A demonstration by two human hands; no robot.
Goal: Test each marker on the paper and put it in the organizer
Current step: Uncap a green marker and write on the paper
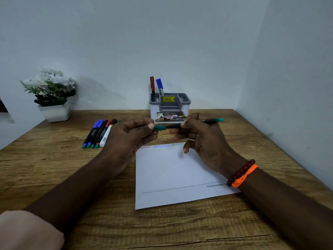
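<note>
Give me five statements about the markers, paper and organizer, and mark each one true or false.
1. Two markers stand in the organizer: the red-capped marker and the blue-capped marker. True.
2. The paper is blank. False: zigzag test marks run along its far edge.
3. The left hand holds the green cap. True.
4. The right hand is empty. False: it holds the dark marker.
5. The loose markers lie right of the paper. False: they lie to its left.

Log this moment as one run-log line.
left hand: green cap | right hand: marker | organizer: two markers
</note>
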